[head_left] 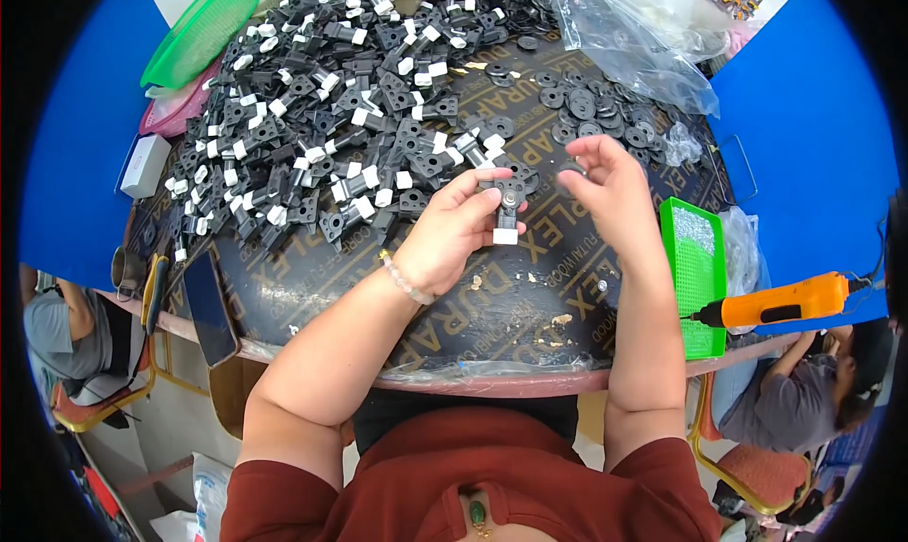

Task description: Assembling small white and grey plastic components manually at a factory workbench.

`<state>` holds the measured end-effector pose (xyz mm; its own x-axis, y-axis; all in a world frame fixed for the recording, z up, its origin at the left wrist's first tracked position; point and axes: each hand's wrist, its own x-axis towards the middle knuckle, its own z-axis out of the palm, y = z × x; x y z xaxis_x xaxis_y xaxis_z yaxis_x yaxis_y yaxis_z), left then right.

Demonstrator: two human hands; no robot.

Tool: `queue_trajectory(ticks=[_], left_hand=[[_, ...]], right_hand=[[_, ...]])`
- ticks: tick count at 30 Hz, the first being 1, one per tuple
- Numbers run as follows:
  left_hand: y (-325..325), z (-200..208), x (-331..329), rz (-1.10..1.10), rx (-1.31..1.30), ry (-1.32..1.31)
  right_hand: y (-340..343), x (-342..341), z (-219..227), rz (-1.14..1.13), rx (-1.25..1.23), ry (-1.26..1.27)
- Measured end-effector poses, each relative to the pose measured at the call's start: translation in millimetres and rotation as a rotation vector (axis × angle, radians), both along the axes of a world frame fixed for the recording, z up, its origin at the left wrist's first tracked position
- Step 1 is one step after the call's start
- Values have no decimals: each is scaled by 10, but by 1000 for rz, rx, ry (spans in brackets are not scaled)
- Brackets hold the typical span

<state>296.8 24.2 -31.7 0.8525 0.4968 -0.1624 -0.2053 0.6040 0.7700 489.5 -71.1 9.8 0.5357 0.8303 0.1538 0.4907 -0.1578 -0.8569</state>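
Observation:
My left hand (448, 228) is closed on a black plastic fitting (508, 200) with a white end, held upright above the table. A round metal centre shows on the fitting's face. To its right, my right hand (605, 184) is raised with thumb and fingers curled together. Between those fingertips shows the dark edge of what looks like a black disc (573, 167), mostly hidden. Beyond my left hand spreads a large heap of similar black fittings with white ends (322, 116). Past my right hand lies a pile of black discs (591, 107).
A green tray (695, 277) of small metal pieces stands at the right, with an orange electric screwdriver (785, 301) across its edge. Clear plastic bags (634, 41) lie at the back right. A phone (210, 305) rests at the left edge. Other people sit on both sides.

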Motion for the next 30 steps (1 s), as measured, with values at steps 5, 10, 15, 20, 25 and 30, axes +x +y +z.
queue_trajectory(ticks=[5, 10, 15, 20, 25, 30], left_hand=[[-14, -35, 34, 62, 80, 4], [84, -43, 16, 83, -6, -47], [47, -44, 28, 17, -27, -76], [36, -12, 20, -2, -38, -97], [4, -37, 30, 24, -22, -90], [9, -81, 17, 16, 21, -79]], right_hand=[[20, -493, 61, 73, 16, -35], [-22, -411, 39, 301, 94, -106], [-42, -292, 62, 335, 121, -319], [-34, -342, 115, 251, 210, -525], [-30, -429, 72, 261, 183, -519], [-49, -404, 91, 271, 131, -497]])
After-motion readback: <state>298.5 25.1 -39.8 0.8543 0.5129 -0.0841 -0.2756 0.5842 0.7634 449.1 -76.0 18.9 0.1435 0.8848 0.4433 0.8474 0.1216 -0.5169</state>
